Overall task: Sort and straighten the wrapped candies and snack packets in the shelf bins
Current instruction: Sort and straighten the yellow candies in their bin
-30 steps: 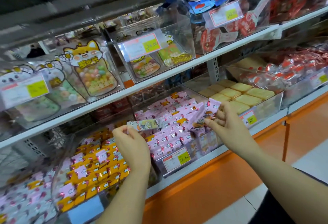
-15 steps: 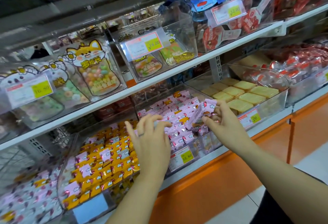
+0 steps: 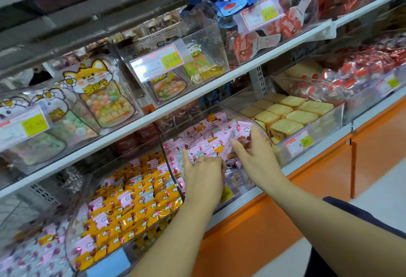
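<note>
The small pink wrapped candies (image 3: 204,142), printed with white clouds and red marks, fill a clear plastic bin (image 3: 262,130) on the lower shelf (image 3: 248,195). Most lie in slanted rows, and a few at the right end stand up taller. Both hands are inside this bin.

The left hand (image 3: 202,178) lies on the front of the pile. Its index finger is straight and the other fingers bend down among the candies; I cannot tell whether they hold any. The right hand (image 3: 257,158) has its fingers (image 3: 236,145) spread and fairly straight, with the tips against the upright pink packets.

To the left, a second clear bin holds orange wrapped candies (image 3: 131,199) with some pink ones mixed in. To the right lie square yellow biscuit packets (image 3: 292,114).

A second ago the left hand held a pale wrapped bar above the orange bin. That bar is no longer visible, and the hand has moved right into the pink bin. The right hand, which was then pinching a bunch of pink packets, has sunk lower with looser fingers.
</note>
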